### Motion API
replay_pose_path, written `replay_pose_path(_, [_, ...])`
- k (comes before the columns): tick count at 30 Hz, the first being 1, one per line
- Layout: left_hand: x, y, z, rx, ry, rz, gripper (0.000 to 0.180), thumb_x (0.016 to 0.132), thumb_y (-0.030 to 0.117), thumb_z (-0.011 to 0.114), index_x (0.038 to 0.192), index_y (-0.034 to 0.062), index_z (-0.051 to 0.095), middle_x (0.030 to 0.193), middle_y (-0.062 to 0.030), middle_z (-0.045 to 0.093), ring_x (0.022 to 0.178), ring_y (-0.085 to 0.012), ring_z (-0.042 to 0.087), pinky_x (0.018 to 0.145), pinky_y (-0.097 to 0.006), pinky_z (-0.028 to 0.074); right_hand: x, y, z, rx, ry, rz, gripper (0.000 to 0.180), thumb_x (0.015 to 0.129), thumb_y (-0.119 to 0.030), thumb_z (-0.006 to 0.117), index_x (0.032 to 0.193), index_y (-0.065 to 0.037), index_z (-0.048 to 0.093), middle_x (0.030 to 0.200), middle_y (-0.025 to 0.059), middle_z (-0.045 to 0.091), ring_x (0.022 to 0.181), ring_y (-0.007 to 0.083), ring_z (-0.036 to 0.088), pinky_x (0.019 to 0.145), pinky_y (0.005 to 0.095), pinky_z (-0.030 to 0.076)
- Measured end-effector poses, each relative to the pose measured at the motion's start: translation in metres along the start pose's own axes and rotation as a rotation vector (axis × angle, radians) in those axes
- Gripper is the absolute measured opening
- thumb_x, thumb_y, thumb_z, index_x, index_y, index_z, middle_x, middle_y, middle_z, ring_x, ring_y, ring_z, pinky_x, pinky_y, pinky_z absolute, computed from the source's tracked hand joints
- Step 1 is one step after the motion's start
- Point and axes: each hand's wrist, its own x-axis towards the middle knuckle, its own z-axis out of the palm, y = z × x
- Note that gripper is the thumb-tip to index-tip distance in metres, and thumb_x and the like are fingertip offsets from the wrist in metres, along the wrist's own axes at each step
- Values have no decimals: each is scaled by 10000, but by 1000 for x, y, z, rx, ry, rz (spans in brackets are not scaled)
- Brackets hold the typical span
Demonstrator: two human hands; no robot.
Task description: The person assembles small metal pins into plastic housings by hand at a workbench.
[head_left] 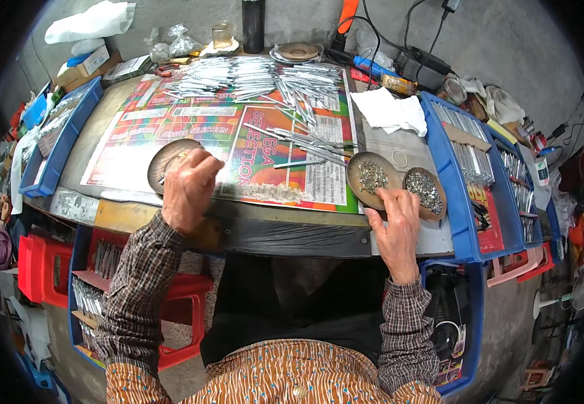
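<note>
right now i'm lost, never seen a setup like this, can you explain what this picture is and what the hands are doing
There is no machine arm here: these are a person's own bare hands. The one picture comes from a wide fisheye camera on their head, looking down, so straight edges bend near the rim.

On the table lies a colourful printed sheet with a pile of slim silvery rods. Blue bins stand at both sides.

The left hand is at a round brown dish. The right hand has its fingertips at a second dish, holding small metallic bits. Whether either hand grips something is too small to tell.
</note>
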Motion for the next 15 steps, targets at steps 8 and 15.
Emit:
replay_pose_path(8, [1, 33, 3, -90, -67, 154, 103, 752, -6, 648, 845, 39, 640, 790, -95, 591, 739, -277, 595, 641, -370, 477, 4, 2, 5, -53, -26, -15, 384, 751, -198, 734, 1069, -11, 626, 1017, 124, 530, 1012, 299, 462, 874, 437, 385])
replay_pose_path(15, [4, 45, 14, -134, -103, 194, 90, 772, 32, 647, 860, 42, 637, 809, -95, 602, 742, -293, 596, 651, -381, 478, 1, 3, 5, -26, -1, -13, 358, 735, -172, 740, 1041, -19, 633, 998, 118, 527, 977, 297, 472, 861, 424, 393])
